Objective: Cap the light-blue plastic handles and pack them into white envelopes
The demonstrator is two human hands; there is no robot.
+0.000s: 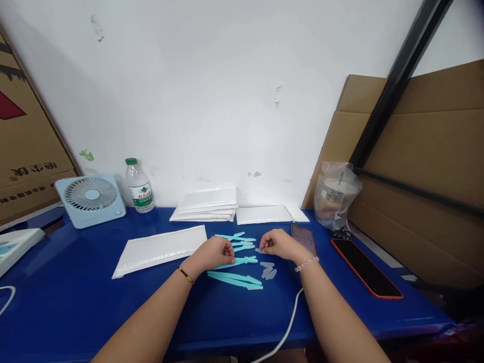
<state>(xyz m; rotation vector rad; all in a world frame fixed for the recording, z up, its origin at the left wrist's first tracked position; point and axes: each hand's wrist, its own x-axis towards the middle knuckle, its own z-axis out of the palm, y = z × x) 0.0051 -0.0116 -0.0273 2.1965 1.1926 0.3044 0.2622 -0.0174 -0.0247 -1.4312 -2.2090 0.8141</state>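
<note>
Several teal eyebrow razors (238, 280) lie in a loose row on the blue table, their blade ends pointing right. My left hand (215, 253) is over the middle of the row, its fingers closed on one razor (245, 260); the palm covers part of the handles. To the right, my right hand (278, 243) pinches a small clear blade cap (258, 250) at its fingertips. A few more clear caps (267, 264) rest on the table just below that hand.
A white padded envelope (159, 250) lies left of the razors, with stacked envelopes (206, 204) behind. A fan (93, 199) and water bottle (139, 186) stand back left. Phones (304, 238) (366, 267), a bagged drink (336, 196) and a white cable (289, 327) are rightward.
</note>
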